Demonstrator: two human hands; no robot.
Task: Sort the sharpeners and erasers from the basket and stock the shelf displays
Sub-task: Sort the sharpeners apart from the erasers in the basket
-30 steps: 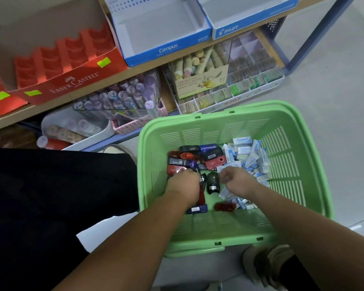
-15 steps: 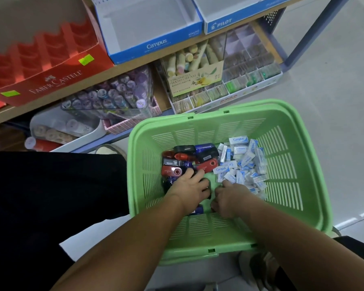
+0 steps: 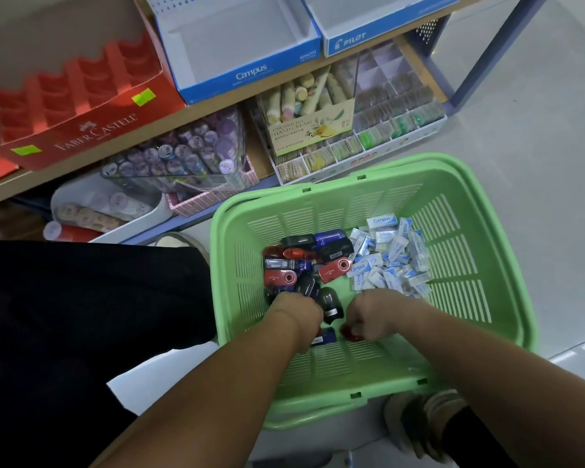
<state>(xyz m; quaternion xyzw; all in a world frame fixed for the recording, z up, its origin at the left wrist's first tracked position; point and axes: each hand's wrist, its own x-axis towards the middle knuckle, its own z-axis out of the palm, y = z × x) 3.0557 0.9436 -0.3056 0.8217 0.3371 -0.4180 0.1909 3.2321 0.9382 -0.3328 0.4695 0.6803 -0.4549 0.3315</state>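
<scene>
A green plastic basket [image 3: 487, 187] stands on the floor. In it, several red, blue and black sharpeners [image 3: 304, 261] lie piled on the left and several small white-and-blue erasers [image 3: 390, 261] on the right. My left hand [image 3: 298, 310] is at the near edge of the sharpener pile, its fingers curled down onto a dark sharpener. My right hand [image 3: 374, 314] is just below the erasers and curls over a red sharpener [image 3: 350, 332]. A black sharpener [image 3: 331, 305] lies between the hands, a blue sharpener [image 3: 325, 336] under my left wrist.
On the shelf above are an empty red Faber-Castell display [image 3: 81, 106], an empty blue Campus box [image 3: 240, 49] and a Pilot box [image 3: 379, 18]. Below stand tubs of pens [image 3: 183, 153], a hand-cream box [image 3: 311, 126] and divided trays [image 3: 395, 109]. My black-clad leg [image 3: 81, 315] is left.
Both hands slid toward the basket's near wall half a second ago and have now come back up a little. The right hand has dropped from the erasers to the red sharpener.
</scene>
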